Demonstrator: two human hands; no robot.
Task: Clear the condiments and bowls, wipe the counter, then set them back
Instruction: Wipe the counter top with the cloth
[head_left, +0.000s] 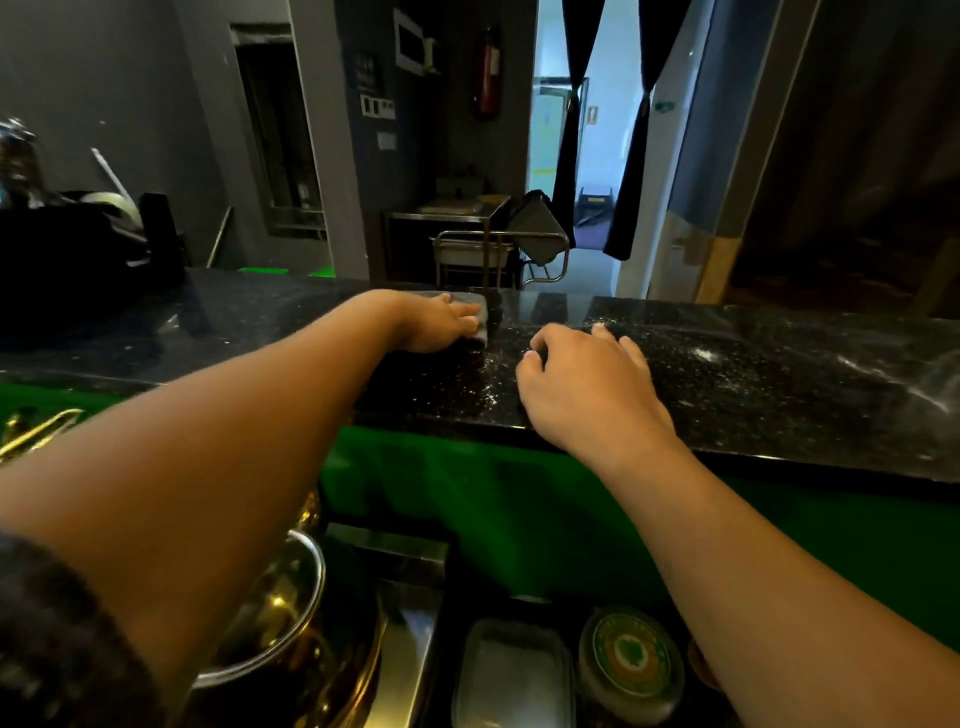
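My left hand (441, 323) reaches across the black speckled counter (753, 374) and presses a grey cloth (475, 312) onto it near the far edge. My right hand (587, 379) rests on the counter's near side with its fingers loosely curled, holding nothing. White crumbs and powder are scattered over the counter between and to the right of my hands. Below the counter, on a lower shelf, sit a clear lidded container (511, 675) and a round tub with a green and orange label (631, 657).
Steel pots (270, 613) stand at the lower left under my left arm. A dark box with utensils (78, 244) sits on the counter's far left. Beyond the counter are a steel trolley (498, 254) and a curtained doorway (597, 156).
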